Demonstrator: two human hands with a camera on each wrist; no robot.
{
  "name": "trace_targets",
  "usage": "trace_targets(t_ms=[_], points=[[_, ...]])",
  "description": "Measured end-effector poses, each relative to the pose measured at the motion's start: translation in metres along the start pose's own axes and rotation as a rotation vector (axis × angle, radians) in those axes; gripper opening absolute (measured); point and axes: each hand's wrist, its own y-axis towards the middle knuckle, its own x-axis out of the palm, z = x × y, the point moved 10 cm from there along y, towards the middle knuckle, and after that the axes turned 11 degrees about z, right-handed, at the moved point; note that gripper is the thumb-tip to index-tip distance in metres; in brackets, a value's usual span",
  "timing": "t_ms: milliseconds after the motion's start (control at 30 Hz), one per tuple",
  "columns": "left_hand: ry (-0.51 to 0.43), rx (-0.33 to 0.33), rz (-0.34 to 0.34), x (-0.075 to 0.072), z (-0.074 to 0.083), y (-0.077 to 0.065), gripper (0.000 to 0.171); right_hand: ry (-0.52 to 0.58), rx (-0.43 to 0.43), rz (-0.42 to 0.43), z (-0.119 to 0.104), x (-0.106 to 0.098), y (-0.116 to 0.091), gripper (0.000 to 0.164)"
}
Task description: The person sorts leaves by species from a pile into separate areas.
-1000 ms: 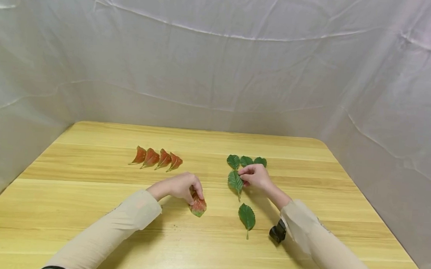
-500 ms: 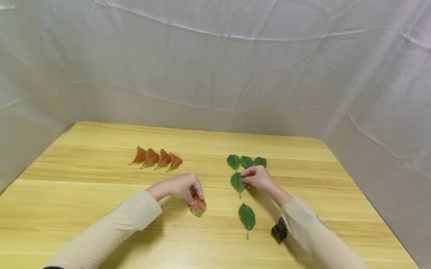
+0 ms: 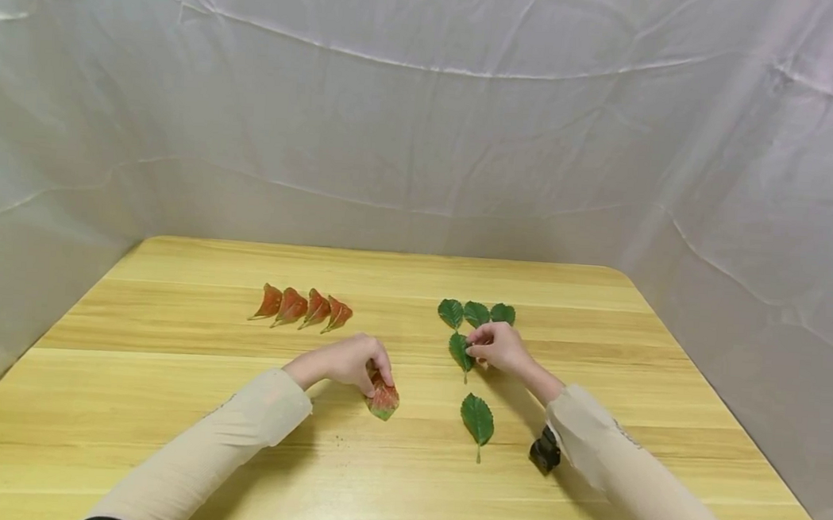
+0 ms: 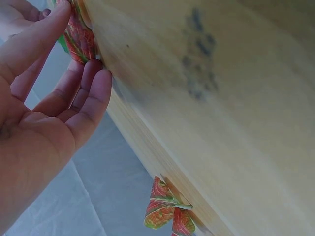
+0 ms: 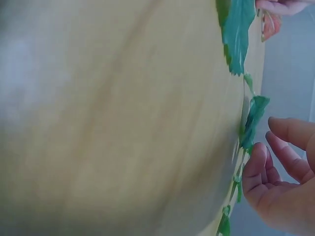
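My left hand (image 3: 350, 359) pinches a red leaf with a green edge (image 3: 383, 401) between thumb and fingers, low over the table. The left wrist view shows the same red leaf (image 4: 81, 37) at the fingertips. My right hand (image 3: 500, 349) is at the right edge of a green toothed leaf (image 3: 459, 352) on the tabletop. In the right wrist view its thumb and fingers (image 5: 291, 132) are parted beside that green leaf (image 5: 255, 120), not closed on it. Another green leaf (image 3: 477, 419) lies nearer me, stem toward me.
Several red leaves (image 3: 292, 306) overlap in a row at the back left of the wooden table (image 3: 388, 489). Three green leaves (image 3: 451, 313) form a row behind my right hand. A black device (image 3: 545, 451) sits at the right wrist. Pale cloth (image 3: 410, 132) hangs around the table.
My right hand has shifted slightly to the right, and the green leaf beside it now lies a little further right and turned. The left hand and its red leaf have stayed put.
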Motion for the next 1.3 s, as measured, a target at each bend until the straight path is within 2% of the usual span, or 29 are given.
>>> trace_targets(t_ms=[333, 667, 967, 1300], points=[[0.012, 0.003, 0.001, 0.0, 0.0, 0.0, 0.022, -0.018, -0.067, -0.003, -0.014, -0.002, -0.019, 0.011], [0.023, 0.0, 0.002, 0.0, 0.0, 0.0, 0.022, 0.015, -0.131, -0.023, -0.023, -0.002, -0.035, 0.009], [0.016, -0.01, 0.001, 0.0, -0.001, 0.0, 0.022, 0.06, -0.147, -0.1, -0.02, 0.003, -0.049, 0.008], [0.02, -0.007, 0.0, 0.0, -0.001, 0.0, 0.022, 0.0, -0.209, -0.184, -0.02, 0.008, -0.064, 0.016]])
